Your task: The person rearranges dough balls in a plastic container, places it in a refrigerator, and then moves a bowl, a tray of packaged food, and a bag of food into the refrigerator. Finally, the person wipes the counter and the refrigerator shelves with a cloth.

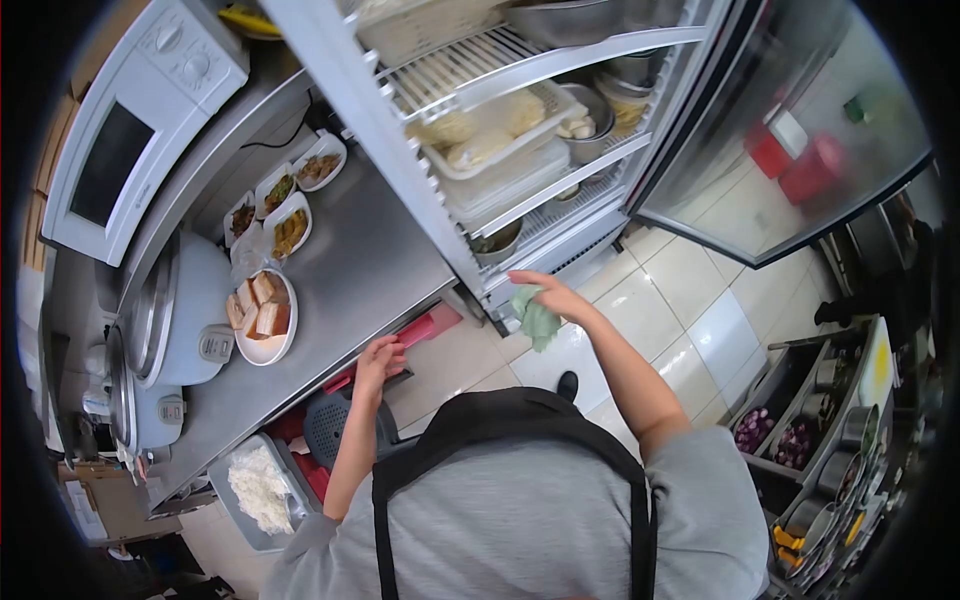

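My right hand (552, 297) is closed on a pale green cloth (538, 322) that hangs below the fingers, in front of the lower part of an open upright fridge (462, 262). My left hand (376, 364) hovers by the front edge of the steel counter (365, 215). Its fingers are slightly bent and apart, with nothing seen in them. Close to those fingertips, below the counter edge, is a pink-red flat object (428, 326) whose kind I cannot make out.
The glass fridge door (790, 130) stands wide on the right. On the counter are a plate of meat blocks (262, 312), small food dishes (291, 226) and rice cookers (195, 310). A tub of white rice-like food (262, 490) sits low left; racks with chopped onions (755, 428) stand right.
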`<control>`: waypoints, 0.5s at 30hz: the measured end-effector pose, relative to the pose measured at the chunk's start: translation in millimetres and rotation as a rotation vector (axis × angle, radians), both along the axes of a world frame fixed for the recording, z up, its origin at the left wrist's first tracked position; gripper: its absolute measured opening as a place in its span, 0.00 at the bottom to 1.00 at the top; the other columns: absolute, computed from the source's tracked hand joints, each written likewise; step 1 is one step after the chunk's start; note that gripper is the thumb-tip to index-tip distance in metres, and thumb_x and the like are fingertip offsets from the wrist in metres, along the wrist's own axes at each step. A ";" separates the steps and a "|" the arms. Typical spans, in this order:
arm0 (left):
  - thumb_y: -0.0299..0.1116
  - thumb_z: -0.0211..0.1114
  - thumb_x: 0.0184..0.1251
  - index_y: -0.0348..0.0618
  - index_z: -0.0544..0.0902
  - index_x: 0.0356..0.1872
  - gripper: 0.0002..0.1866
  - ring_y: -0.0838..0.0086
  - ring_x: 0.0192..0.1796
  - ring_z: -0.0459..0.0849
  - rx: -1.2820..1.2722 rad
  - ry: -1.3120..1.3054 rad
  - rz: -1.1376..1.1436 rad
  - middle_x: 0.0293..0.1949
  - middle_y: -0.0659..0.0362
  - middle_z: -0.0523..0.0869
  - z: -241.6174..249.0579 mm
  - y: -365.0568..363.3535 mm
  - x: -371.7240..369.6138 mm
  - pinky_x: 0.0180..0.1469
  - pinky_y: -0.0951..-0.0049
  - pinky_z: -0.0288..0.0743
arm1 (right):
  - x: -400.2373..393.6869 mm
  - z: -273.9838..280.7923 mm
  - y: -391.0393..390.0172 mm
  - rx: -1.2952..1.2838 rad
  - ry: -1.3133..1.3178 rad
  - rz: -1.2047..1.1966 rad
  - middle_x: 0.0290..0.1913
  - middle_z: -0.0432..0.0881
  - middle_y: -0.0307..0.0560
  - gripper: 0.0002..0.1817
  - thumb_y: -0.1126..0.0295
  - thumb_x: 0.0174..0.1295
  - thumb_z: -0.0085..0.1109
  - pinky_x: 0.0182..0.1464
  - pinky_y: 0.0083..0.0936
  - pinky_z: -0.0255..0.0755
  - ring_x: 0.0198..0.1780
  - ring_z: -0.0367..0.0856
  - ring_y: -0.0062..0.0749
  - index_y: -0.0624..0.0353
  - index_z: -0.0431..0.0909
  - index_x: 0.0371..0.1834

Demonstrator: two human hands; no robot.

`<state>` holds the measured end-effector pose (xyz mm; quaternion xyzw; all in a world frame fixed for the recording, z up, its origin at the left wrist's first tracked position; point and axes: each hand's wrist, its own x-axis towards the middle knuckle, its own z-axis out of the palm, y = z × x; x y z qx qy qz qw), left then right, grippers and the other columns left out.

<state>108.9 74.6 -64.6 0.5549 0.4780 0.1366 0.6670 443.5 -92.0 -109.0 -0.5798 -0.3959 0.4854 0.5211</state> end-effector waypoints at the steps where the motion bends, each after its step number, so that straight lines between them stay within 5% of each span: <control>1: 0.37 0.54 0.66 0.42 0.73 0.51 0.16 0.76 0.39 0.80 0.026 0.034 -0.068 0.44 0.58 0.81 -0.3 -9.6 17.2 0.38 0.76 0.73 | 16.1 3.4 -23.6 0.025 0.423 -0.096 0.51 0.77 0.55 0.28 0.81 0.47 0.49 0.57 0.27 0.65 0.54 0.74 0.37 0.57 0.71 0.57; 3: 0.38 0.56 0.65 0.45 0.76 0.48 0.14 0.77 0.39 0.79 0.107 0.107 -0.175 0.42 0.62 0.81 -5.8 -27.8 52.9 0.39 0.76 0.73 | 45.4 -19.0 -70.6 -0.357 -0.066 0.012 0.42 0.81 0.47 0.22 0.78 0.48 0.51 0.50 0.27 0.70 0.44 0.78 0.31 0.58 0.76 0.50; 5: 0.38 0.56 0.65 0.45 0.76 0.48 0.14 0.77 0.39 0.80 0.126 0.131 -0.299 0.42 0.62 0.81 -5.5 -43.0 87.8 0.39 0.76 0.73 | 67.3 -39.8 -102.9 -0.659 -0.995 0.195 0.35 0.82 0.45 0.18 0.78 0.49 0.51 0.46 0.31 0.73 0.40 0.81 0.36 0.60 0.78 0.45; 6: 0.38 0.56 0.65 0.45 0.76 0.48 0.14 0.77 0.39 0.80 0.129 0.141 -0.300 0.42 0.62 0.81 -4.6 -49.4 102.6 0.39 0.76 0.73 | 81.5 -47.4 -121.2 -0.654 -0.986 0.195 0.35 0.82 0.45 0.18 0.78 0.49 0.51 0.46 0.31 0.73 0.40 0.81 0.36 0.60 0.78 0.45; 8: 0.39 0.56 0.65 0.44 0.77 0.48 0.14 0.77 0.39 0.80 0.152 0.106 -0.375 0.41 0.62 0.81 -4.0 -58.6 130.4 0.40 0.76 0.73 | 114.8 -62.3 -154.1 -0.355 0.039 -0.330 0.39 0.82 0.54 0.16 0.73 0.49 0.53 0.44 0.30 0.73 0.40 0.81 0.42 0.53 0.79 0.43; 9: 0.39 0.56 0.65 0.44 0.77 0.48 0.14 0.77 0.39 0.80 0.149 0.117 -0.371 0.41 0.62 0.81 -7.7 -61.3 141.5 0.40 0.76 0.73 | 127.2 -71.2 -166.4 -0.357 0.048 -0.324 0.39 0.82 0.54 0.16 0.73 0.49 0.53 0.44 0.30 0.73 0.40 0.81 0.42 0.53 0.79 0.43; 11: 0.39 0.56 0.65 0.44 0.77 0.48 0.14 0.77 0.39 0.80 0.146 0.116 -0.414 0.41 0.61 0.81 -17.4 -67.0 161.5 0.40 0.76 0.73 | 148.9 -88.2 -185.1 -0.384 -0.584 -0.346 0.38 0.82 0.55 0.15 0.72 0.50 0.52 0.44 0.31 0.73 0.40 0.80 0.48 0.53 0.79 0.43; 15: 0.38 0.57 0.65 0.43 0.77 0.48 0.14 0.77 0.40 0.80 0.145 0.107 -0.412 0.41 0.61 0.81 -6.1 -90.3 188.4 0.40 0.76 0.73 | 196.5 -89.6 -185.7 -0.402 -0.335 -0.415 0.41 0.82 0.51 0.16 0.73 0.51 0.50 0.48 0.32 0.71 0.44 0.79 0.47 0.57 0.78 0.45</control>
